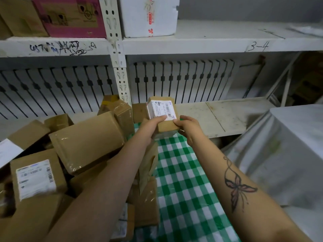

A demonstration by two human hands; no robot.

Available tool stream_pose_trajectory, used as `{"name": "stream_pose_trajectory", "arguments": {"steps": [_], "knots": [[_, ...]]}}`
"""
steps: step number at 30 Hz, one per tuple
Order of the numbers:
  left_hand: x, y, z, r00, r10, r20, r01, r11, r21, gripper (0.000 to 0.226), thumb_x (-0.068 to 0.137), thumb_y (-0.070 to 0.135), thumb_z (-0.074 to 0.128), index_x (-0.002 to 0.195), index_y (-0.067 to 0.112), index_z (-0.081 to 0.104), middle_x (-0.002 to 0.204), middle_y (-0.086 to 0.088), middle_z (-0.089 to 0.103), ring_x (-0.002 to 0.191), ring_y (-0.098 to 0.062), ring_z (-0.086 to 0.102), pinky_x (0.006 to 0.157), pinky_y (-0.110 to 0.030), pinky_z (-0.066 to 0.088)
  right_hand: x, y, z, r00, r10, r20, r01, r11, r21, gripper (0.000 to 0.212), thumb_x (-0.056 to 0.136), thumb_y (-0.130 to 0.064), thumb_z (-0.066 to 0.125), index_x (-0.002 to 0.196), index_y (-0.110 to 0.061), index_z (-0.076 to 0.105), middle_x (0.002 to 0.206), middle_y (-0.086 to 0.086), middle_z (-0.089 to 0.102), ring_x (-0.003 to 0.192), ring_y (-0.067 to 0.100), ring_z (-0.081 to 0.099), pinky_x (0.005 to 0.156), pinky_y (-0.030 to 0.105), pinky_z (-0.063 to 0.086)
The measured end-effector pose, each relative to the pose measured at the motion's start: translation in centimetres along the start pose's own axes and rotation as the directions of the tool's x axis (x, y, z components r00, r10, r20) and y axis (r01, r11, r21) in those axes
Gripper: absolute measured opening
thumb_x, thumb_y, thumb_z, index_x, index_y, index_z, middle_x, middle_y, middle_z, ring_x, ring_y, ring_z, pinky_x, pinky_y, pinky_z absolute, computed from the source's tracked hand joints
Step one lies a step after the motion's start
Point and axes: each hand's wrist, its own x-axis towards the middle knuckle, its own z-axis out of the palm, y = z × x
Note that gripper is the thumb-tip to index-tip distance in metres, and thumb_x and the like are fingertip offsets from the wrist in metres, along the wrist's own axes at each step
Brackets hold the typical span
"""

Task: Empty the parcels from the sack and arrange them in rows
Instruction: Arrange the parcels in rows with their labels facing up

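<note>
A small brown cardboard parcel (163, 114) with a white shipping label on top is held up in front of me over the near end of the low shelf. My left hand (151, 126) grips its left side, thumb on the label. My right hand (187, 127) grips its right side. Below my arms lies a green-and-white checked cloth (183, 180). To the left, several brown parcels lie in a loose heap (83, 145), one with a white label (35, 177) facing up. I cannot tell which item is the sack.
A white low shelf board (227, 116) runs behind the held parcel, with a radiator behind it. The upper shelf (209, 44), marked 3-4, holds a white box (148, 16) and pink and brown cartons at left. A grey-white draped sheet (279, 154) covers something at right.
</note>
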Motion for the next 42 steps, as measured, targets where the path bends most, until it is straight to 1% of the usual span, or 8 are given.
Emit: {"name": "stream_pose_trajectory", "arguments": {"steps": [4, 8, 13, 17, 24, 33, 36, 42], "knots": [[1.2, -0.4, 1.9, 1.000, 0.014, -0.027, -0.015, 0.999, -0.051, 0.060, 0.078, 0.026, 0.074, 0.114, 0.018, 0.027, 0.108, -0.006, 0.054, 0.100, -0.027, 0.058, 0.091, -0.049, 0.051, 0.4, 2.0, -0.9, 0.982, 0.181, 0.059, -0.183, 0.983, 0.022, 0.028, 0.095, -0.035, 0.048, 0.118, -0.020, 0.049, 0.106, 0.002, 0.055, 0.099, 0.025, 0.051, 0.090, 0.040, 0.046], [3.1, -2.6, 4.1, 0.999, -0.046, -0.007, 0.046, 0.997, 0.069, 0.065, 0.073, 0.041, 0.068, 0.126, 0.011, 0.044, 0.124, -0.011, 0.059, 0.104, -0.030, 0.061, 0.089, -0.045, 0.051, 2.2, 3.9, -1.8, 0.968, 0.243, 0.059, -0.250, 0.945, 0.210, 0.022, 0.098, -0.018, 0.043, 0.118, -0.012, 0.050, 0.089, 0.007, 0.058, 0.078, 0.020, 0.056, 0.072, 0.029, 0.050], [5.4, -4.6, 6.4, 0.982, -0.175, -0.072, 0.188, 0.943, 0.275, 0.041, 0.092, 0.022, 0.052, 0.133, 0.018, 0.044, 0.132, -0.007, 0.048, 0.118, -0.028, 0.048, 0.089, -0.037, 0.042, 6.1, 5.5, -3.6, 0.979, 0.205, 0.001, -0.204, 0.974, 0.096, 0.037, 0.094, -0.001, 0.049, 0.130, 0.001, 0.048, 0.122, 0.018, 0.060, 0.099, 0.030, 0.059, 0.091, 0.034, 0.051], [7.4, -5.9, 8.6, 0.966, -0.204, -0.158, 0.240, 0.934, 0.265, 0.027, 0.096, 0.025, 0.042, 0.118, 0.015, 0.053, 0.119, -0.009, 0.055, 0.093, -0.021, 0.053, 0.086, -0.034, 0.048, 9.7, 6.5, -5.5, 0.972, 0.231, -0.033, -0.229, 0.972, 0.048, 0.043, 0.086, 0.002, 0.062, 0.127, 0.006, 0.051, 0.120, 0.023, 0.062, 0.101, 0.034, 0.062, 0.086, 0.036, 0.053], [11.7, -7.3, 11.3, 0.974, -0.095, -0.207, 0.156, 0.941, 0.301, 0.030, 0.097, 0.010, 0.036, 0.116, 0.011, 0.060, 0.115, -0.011, 0.061, 0.082, -0.018, 0.056, 0.067, -0.024, 0.044, 15.7, 7.0, -7.3, 0.967, 0.256, -0.005, -0.255, 0.966, 0.026, 0.057, 0.088, -0.002, 0.061, 0.140, 0.000, 0.038, 0.129, 0.022, 0.057, 0.115, 0.034, 0.058, 0.095, 0.035, 0.049], [13.7, -7.7, 13.2, 0.969, -0.149, -0.197, 0.208, 0.921, 0.330, 0.030, 0.097, 0.015, 0.038, 0.119, 0.010, 0.058, 0.114, -0.010, 0.061, 0.097, -0.022, 0.057, 0.086, -0.032, 0.046, 18.7, 8.2, -7.5, 0.950, 0.310, 0.024, -0.295, 0.922, -0.250, 0.030, 0.099, -0.011, 0.040, 0.129, -0.007, 0.046, 0.124, 0.027, 0.057, 0.091, 0.031, 0.059, 0.080, 0.040, 0.054], [13.5, -7.9, 13.2, 0.971, -0.140, -0.196, 0.196, 0.932, 0.306, 0.028, 0.097, 0.014, 0.038, 0.117, 0.012, 0.058, 0.111, -0.008, 0.062, 0.093, -0.019, 0.056, 0.082, -0.030, 0.046, 18.7, 8.5, -7.9, 0.948, 0.312, 0.071, -0.291, 0.933, -0.211, 0.038, 0.100, -0.006, 0.037, 0.138, -0.008, 0.038, 0.130, 0.022, 0.055, 0.116, 0.036, 0.056, 0.102, 0.047, 0.045], [11.2, -7.3, 12.9, 0.981, -0.096, -0.169, 0.141, 0.951, 0.277, 0.031, 0.098, 0.018, 0.040, 0.126, 0.015, 0.052, 0.119, -0.006, 0.059, 0.097, -0.017, 0.052, 0.081, -0.028, 0.041, 17.9, 8.5, -8.0, 0.975, 0.223, 0.010, -0.218, 0.960, -0.176, 0.053, 0.095, 0.001, 0.042, 0.145, -0.008, 0.026, 0.134, 0.018, 0.052, 0.121, 0.033, 0.051, 0.099, 0.037, 0.043]]}}
